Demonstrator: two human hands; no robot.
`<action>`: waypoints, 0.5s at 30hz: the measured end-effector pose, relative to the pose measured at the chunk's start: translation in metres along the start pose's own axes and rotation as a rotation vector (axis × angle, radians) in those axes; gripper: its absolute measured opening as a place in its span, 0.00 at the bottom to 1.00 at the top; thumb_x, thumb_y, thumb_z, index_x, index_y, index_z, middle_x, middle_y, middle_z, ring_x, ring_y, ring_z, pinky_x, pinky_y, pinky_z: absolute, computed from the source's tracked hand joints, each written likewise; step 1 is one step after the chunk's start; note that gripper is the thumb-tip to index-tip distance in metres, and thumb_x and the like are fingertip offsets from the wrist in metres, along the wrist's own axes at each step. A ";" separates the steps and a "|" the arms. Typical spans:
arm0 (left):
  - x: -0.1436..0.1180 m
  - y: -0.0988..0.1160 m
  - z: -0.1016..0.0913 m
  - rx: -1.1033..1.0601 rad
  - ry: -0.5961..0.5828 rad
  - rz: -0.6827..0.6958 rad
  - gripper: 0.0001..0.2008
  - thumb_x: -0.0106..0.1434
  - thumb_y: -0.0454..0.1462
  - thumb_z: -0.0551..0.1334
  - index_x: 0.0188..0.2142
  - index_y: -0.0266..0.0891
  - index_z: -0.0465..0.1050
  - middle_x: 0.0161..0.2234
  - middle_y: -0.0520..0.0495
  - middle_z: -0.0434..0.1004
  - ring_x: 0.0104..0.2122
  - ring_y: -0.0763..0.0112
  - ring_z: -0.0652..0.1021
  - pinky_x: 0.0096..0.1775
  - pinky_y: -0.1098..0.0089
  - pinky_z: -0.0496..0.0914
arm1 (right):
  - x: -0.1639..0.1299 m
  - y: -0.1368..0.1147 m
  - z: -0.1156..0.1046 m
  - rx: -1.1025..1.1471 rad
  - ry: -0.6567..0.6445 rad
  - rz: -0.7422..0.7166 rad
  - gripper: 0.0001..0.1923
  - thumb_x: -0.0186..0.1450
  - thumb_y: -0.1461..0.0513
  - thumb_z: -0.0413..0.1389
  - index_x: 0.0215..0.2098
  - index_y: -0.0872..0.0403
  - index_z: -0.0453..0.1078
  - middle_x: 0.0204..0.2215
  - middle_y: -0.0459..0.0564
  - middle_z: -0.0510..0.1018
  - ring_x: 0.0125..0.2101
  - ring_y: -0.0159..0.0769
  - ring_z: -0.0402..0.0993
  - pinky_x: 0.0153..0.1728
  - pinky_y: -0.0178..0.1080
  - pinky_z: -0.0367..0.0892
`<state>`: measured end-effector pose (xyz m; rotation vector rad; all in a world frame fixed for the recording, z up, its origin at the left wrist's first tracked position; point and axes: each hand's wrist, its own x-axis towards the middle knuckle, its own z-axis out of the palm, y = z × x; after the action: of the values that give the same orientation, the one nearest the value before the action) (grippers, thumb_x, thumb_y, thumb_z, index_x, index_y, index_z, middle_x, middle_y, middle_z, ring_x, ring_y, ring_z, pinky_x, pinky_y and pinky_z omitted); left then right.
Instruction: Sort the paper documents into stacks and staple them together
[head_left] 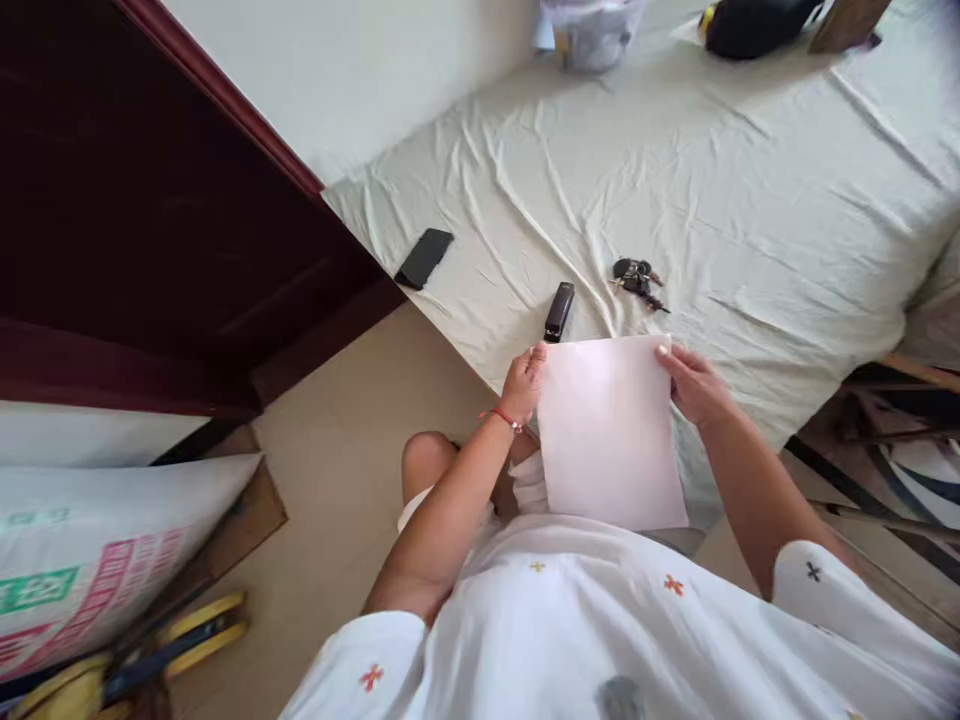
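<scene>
A blank white sheet of paper (611,435) is held up over my lap, at the near edge of the cloth-covered surface. My left hand (523,383) pinches its upper left edge, and a red bracelet circles that wrist. At the upper right corner my right hand (697,380) grips the sheet, thumb on top. Just beyond the paper's upper left corner lies a black stapler (559,311). A bunch of keys (637,279) rests on the cloth past the top edge, to the right of the stapler.
On the pale wrinkled cloth (780,220) a black phone-like case (424,258) lies near the left edge. A plastic tub (592,35) and a black object (757,27) stand at the back. A printed sack (97,550) and a yellow-and-black item (202,630) are at lower left.
</scene>
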<state>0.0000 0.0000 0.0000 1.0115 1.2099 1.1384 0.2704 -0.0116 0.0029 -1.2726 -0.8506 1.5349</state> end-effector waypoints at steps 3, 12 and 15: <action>0.000 0.000 0.001 0.005 0.020 -0.004 0.30 0.62 0.64 0.59 0.26 0.40 0.66 0.22 0.52 0.66 0.29 0.70 0.72 0.32 0.72 0.67 | 0.006 -0.010 0.002 -0.040 -0.002 -0.008 0.22 0.55 0.43 0.70 0.35 0.50 0.78 0.28 0.47 0.83 0.24 0.35 0.77 0.24 0.34 0.70; 0.001 -0.005 -0.005 0.150 -0.059 0.158 0.30 0.67 0.62 0.54 0.32 0.38 0.70 0.30 0.49 0.73 0.33 0.68 0.72 0.38 0.70 0.67 | 0.011 -0.018 0.015 -0.430 0.138 -0.227 0.24 0.64 0.41 0.58 0.42 0.50 0.81 0.26 0.47 0.80 0.24 0.36 0.73 0.24 0.36 0.64; 0.001 -0.007 -0.006 0.180 -0.019 0.166 0.29 0.68 0.62 0.53 0.30 0.39 0.67 0.28 0.50 0.69 0.31 0.70 0.69 0.36 0.70 0.65 | 0.010 -0.019 0.017 -0.727 0.233 -0.426 0.23 0.69 0.45 0.54 0.43 0.52 0.82 0.30 0.48 0.82 0.31 0.37 0.75 0.31 0.37 0.65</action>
<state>-0.0053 0.0001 -0.0075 1.2761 1.2479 1.1589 0.2574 0.0045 0.0211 -1.5962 -1.4830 0.7297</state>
